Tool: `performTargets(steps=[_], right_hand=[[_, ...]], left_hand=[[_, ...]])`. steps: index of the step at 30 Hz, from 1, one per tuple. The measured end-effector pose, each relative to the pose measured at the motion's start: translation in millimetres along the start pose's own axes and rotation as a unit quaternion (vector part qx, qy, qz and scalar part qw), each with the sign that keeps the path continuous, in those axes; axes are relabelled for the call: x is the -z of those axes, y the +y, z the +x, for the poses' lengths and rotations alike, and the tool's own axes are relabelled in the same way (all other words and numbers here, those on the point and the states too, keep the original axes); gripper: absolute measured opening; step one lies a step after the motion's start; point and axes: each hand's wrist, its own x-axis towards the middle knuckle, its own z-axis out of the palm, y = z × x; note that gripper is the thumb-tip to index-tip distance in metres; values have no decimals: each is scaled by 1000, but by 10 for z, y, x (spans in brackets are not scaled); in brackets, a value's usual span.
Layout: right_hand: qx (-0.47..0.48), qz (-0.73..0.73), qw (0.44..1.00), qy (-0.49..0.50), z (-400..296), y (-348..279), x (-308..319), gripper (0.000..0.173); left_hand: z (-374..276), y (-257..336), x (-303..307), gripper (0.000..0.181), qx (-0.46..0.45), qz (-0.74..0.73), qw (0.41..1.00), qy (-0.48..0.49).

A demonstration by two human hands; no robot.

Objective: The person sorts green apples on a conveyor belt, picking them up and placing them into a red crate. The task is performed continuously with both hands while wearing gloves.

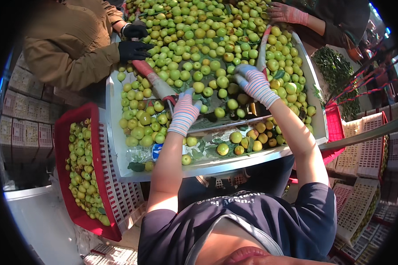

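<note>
My left hand (185, 112), in a striped knit glove with bluish fingertips, lies at the near end of the left wrapped rail (156, 81), its fingers beside small green fruits (198, 87) that look like jujubes or small apples. Farther right, my right hand (256, 82), gloved alike, reaches over the fruit by the right wrapped rail (262, 53). Its fingers are bent and partly hidden; whether they hold a fruit I cannot tell. Between my hands, loose green fruits and leaves lie on the dark sorting surface (210, 114). Yellower, browner fruits (257, 135) lie in the near trough.
A co-worker's black-gloved hands (134, 49) are at the left rail; another person's pink-gloved hand (287, 14) is at the far right. A metal table rim (238, 162) runs before me. A clear plastic bottle (141, 153) lies near left. A red-rimmed crate (102, 172) of fruit stands left; stacked crates (358, 145) stand right.
</note>
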Motion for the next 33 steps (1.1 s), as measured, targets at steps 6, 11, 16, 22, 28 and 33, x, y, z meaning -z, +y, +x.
performTargets(steps=[6,11,16,22,28,33], right_hand=[[-191,-162,953,-171,126,-509,-356,67],[-16,-13,943,-332,111,-481,-193,51],[147,42,986,-62,1014,-726,-677,34],[144,-50,981,-123,1266,-1184,-1330,55],[340,-122,924,-126,391,-509,-744,48],[220,-197,940,-172,-113,-137,-306,63]], left_hand=[[-8,228,107,78,130,78,984,-94],[-61,241,112,86,105,68,969,-211],[-28,157,55,85,105,78,970,-204],[60,150,-60,79,58,81,952,-290],[-32,170,-38,29,19,-177,953,-245],[46,69,-103,46,10,11,985,-171]])
